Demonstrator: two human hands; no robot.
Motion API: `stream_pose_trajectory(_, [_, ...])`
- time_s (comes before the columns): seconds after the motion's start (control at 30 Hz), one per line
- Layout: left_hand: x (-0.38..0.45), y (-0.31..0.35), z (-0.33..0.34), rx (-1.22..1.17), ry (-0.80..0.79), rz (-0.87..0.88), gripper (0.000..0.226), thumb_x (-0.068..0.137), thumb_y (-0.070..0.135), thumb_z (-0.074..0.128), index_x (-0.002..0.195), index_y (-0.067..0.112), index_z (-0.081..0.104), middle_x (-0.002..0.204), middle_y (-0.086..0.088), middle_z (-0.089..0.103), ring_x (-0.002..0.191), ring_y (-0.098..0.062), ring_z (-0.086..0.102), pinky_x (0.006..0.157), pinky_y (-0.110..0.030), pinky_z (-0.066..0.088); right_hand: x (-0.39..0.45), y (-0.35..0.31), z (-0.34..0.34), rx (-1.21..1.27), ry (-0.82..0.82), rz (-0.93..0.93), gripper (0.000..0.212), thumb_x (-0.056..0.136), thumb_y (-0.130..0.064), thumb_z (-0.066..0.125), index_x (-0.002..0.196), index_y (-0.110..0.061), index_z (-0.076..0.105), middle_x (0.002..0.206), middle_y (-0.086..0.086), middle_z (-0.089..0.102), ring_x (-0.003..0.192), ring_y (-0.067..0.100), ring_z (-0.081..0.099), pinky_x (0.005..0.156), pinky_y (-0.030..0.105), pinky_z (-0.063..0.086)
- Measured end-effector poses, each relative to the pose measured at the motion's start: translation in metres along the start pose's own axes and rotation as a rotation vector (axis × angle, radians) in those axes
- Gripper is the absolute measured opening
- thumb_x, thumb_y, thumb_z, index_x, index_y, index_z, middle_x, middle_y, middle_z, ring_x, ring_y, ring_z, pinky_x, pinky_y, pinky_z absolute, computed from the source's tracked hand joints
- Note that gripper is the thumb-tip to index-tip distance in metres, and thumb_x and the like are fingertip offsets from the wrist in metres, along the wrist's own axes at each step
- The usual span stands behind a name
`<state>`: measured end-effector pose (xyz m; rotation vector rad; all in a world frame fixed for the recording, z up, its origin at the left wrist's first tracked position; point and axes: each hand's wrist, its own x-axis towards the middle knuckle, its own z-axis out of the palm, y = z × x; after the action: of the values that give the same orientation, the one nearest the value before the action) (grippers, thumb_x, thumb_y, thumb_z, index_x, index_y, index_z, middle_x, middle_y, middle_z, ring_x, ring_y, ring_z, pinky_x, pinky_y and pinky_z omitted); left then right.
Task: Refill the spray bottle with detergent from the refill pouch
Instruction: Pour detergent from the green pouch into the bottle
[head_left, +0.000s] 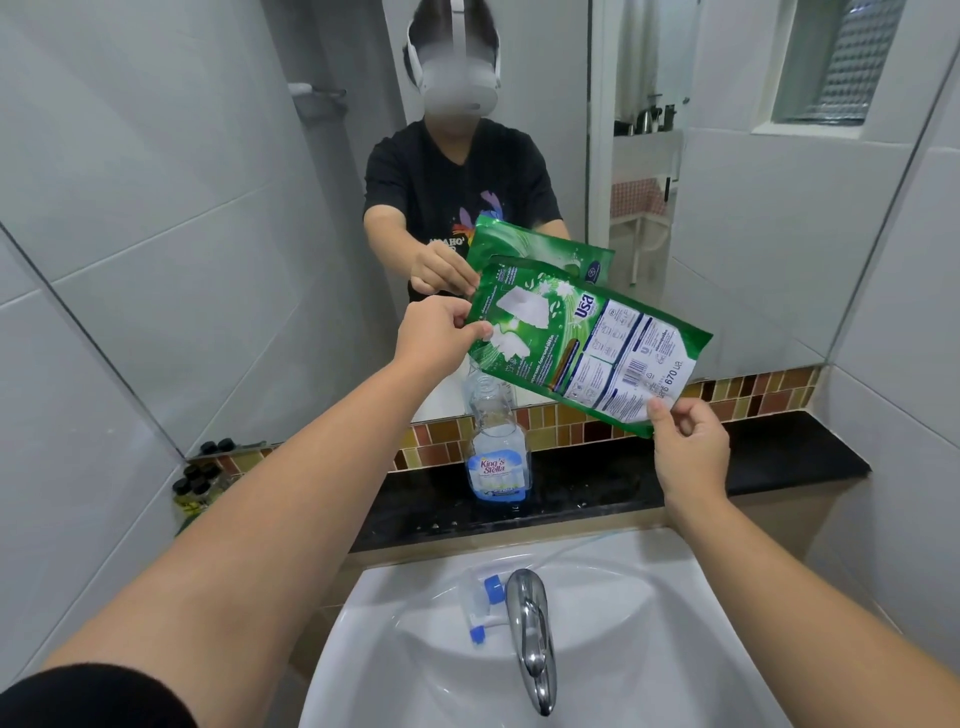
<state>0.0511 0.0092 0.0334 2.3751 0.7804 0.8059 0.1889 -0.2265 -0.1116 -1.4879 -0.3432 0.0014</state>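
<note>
Tilting toward pour: flat green plastic refill pouch (582, 348) is pinched at low end by left hand (439, 332), at raised end by right hand (691, 447). Long axis slopes down-left; low corner sits just above open neck of clear plastic spray bottle (497, 452) on black counter (779, 462).

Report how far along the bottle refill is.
Done: the spray head is off and lies in the sink, leaving the bottle open on the black ledge. In hand: the left hand and right hand pinch opposite ends of the green pouch, tilted above the bottle's mouth. Left: no stream is visible; the bottle looks only partly full, and the spray head needs refitting.
</note>
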Motion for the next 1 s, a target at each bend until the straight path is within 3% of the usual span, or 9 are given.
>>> stream_pose_trajectory(0.3, [0.003, 0.001, -0.004, -0.012, 0.010, -0.009, 0.033, 0.082, 0.035, 0.077, 0.058, 0.021, 0.059, 0.055, 0.008, 0.054, 0.053, -0.012, 0.043, 0.052, -0.032, 0.039, 0.001, -0.010, 0.002, 0.075, -0.018, 0.036, 0.009, 0.093, -0.030, 0.065, 0.085, -0.029, 0.062, 0.095, -0.014, 0.072, 0.088, -0.002, 0.069, 0.066, 0.016, 0.053])
stream_pose_trajectory(0.43, [0.002, -0.002, -0.004, -0.024, 0.011, -0.018, 0.029, 0.083, 0.036, 0.077, 0.066, 0.015, 0.066, 0.062, 0.002, 0.063, 0.057, -0.015, 0.048, 0.054, -0.035, 0.043, 0.002, -0.017, 0.002, 0.101, -0.015, 0.026, 0.011, 0.094, -0.028, 0.065, 0.083, -0.026, 0.061, 0.094, -0.016, 0.071, 0.085, -0.008, 0.068, 0.058, 0.008, 0.051])
stream_pose_trajectory(0.6, [-0.003, -0.009, -0.001, -0.012, 0.005, -0.020, 0.035, 0.081, 0.036, 0.078, 0.070, 0.005, 0.066, 0.056, 0.001, 0.049, 0.055, -0.015, 0.035, 0.054, -0.030, 0.033, -0.002, -0.008, 0.000, 0.091, -0.004, 0.035, 0.010, 0.092, -0.029, 0.067, 0.084, -0.026, 0.063, 0.095, -0.008, 0.075, 0.088, 0.002, 0.071, 0.070, 0.023, 0.055])
stream_pose_trajectory(0.83, [0.004, -0.003, -0.010, -0.057, 0.026, -0.026, 0.030, 0.080, 0.037, 0.079, 0.067, 0.014, 0.066, 0.058, 0.005, 0.057, 0.055, -0.012, 0.046, 0.056, -0.034, 0.042, 0.005, -0.030, 0.003, 0.098, 0.020, 0.014, 0.013, 0.093, -0.032, 0.066, 0.082, -0.026, 0.060, 0.093, -0.011, 0.072, 0.084, -0.002, 0.070, 0.059, 0.012, 0.051])
stream_pose_trajectory(0.93, [0.006, -0.004, -0.013, -0.117, 0.044, -0.041, 0.034, 0.077, 0.037, 0.082, 0.061, 0.014, 0.062, 0.059, 0.002, 0.058, 0.059, -0.014, 0.048, 0.059, -0.038, 0.047, 0.017, -0.048, 0.002, 0.088, 0.028, -0.020, 0.012, 0.094, -0.034, 0.063, 0.083, -0.029, 0.061, 0.093, -0.010, 0.071, 0.083, 0.001, 0.068, 0.064, 0.017, 0.052])
stream_pose_trajectory(1.0, [0.004, -0.009, -0.012, -0.177, 0.057, -0.083, 0.039, 0.075, 0.038, 0.083, 0.066, 0.005, 0.063, 0.061, -0.002, 0.057, 0.060, -0.017, 0.047, 0.061, -0.038, 0.048, 0.024, -0.063, 0.002, 0.086, 0.001, -0.044, 0.013, 0.096, -0.033, 0.060, 0.084, -0.030, 0.063, 0.090, -0.011, 0.071, 0.082, 0.001, 0.067, 0.069, 0.021, 0.052])
